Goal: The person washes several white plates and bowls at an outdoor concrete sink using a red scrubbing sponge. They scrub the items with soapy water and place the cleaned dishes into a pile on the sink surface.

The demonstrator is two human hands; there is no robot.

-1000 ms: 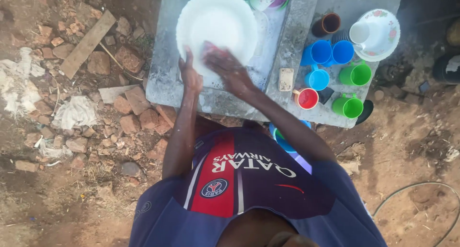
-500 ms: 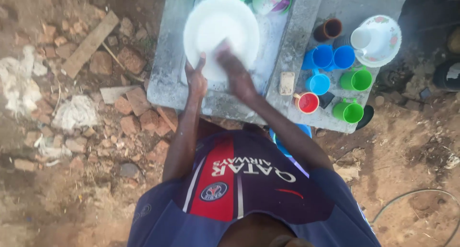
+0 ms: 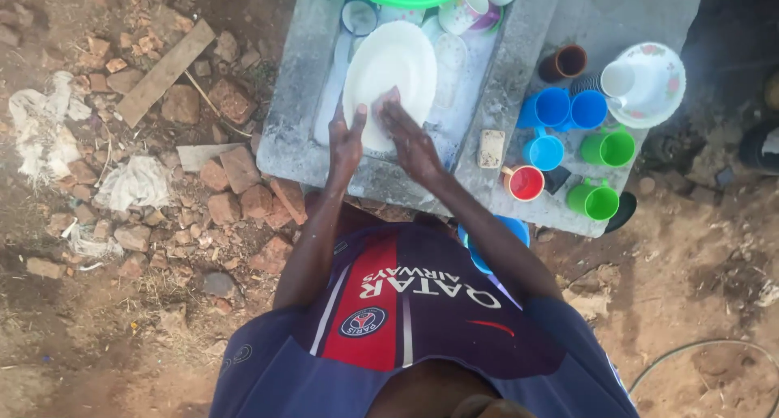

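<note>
both hands (image 3: 381,138) on white plate (image 3: 389,73), concrete slab (image 3: 617,12), dirt ground (image 3: 122,337)

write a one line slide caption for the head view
Both hands, left hand and right hand, on a white plate over a concrete slab.

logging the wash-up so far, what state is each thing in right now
white plate: tilted in the sink, both hands on it
left hand: flat against the plate's lower edge
right hand: pressing on the plate face, what is under the fingers cannot be told
blue cups: upright on the slab
green cups: upright
red cup: upright
brown cup: lying on its side
soap bar: lying flat on the sink wall
</note>
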